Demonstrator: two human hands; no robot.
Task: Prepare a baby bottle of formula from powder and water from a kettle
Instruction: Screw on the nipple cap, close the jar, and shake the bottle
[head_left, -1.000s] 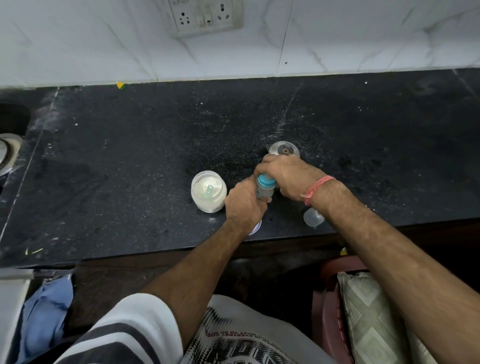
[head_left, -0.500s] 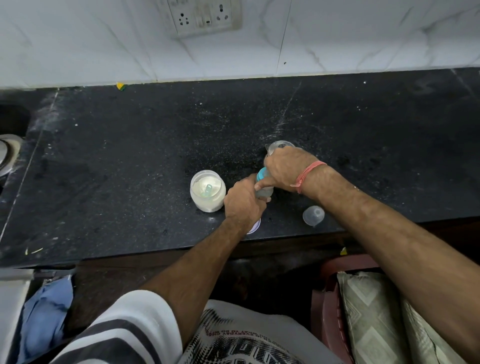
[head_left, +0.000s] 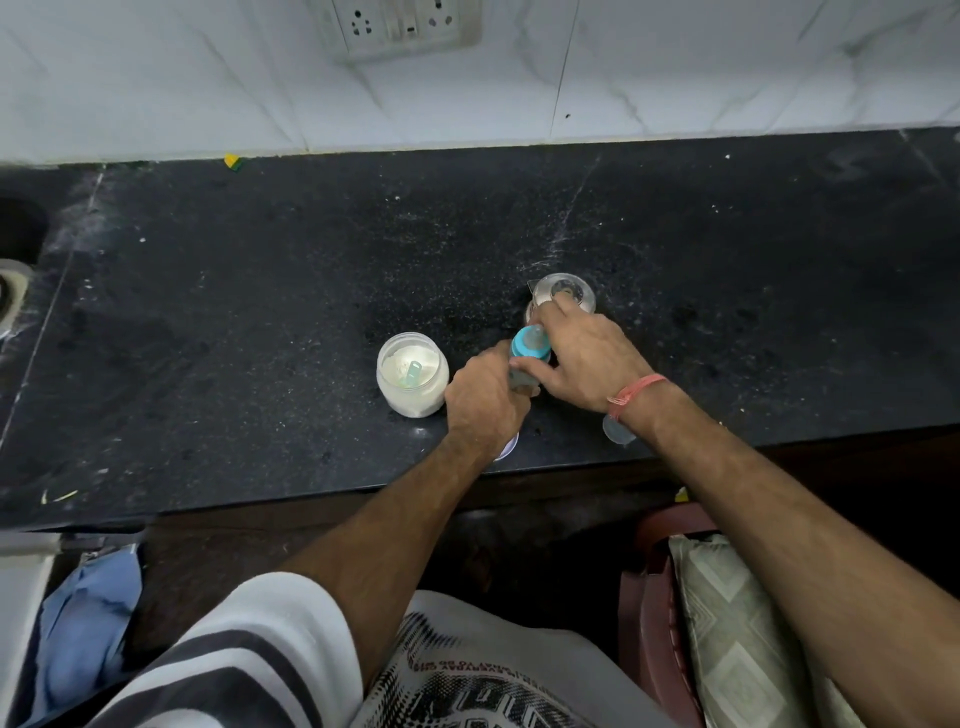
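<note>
A small baby bottle (head_left: 523, 378) with a blue collar and clear teat (head_left: 531, 345) stands on the black counter (head_left: 260, 322). My left hand (head_left: 485, 397) grips the bottle's body from the near side. My right hand (head_left: 589, 358) curls round the collar from the right, thumb under it, fingertips reaching towards the clear glass kettle (head_left: 565, 291) just behind. An open jar of white formula powder (head_left: 412, 375) with a pale green scoop inside stands left of the bottle.
A clear bottle cap (head_left: 615, 432) lies near the counter's front edge under my right wrist. A white lid (head_left: 508, 448) shows beneath my left wrist. A socket plate (head_left: 400, 26) sits on the tiled wall. A cushioned chair (head_left: 727, 623) stands lower right.
My right hand has swung round the collar and shifted right, uncovering the blue collar and teat. My left hand has kept hold of the bottle's body.
</note>
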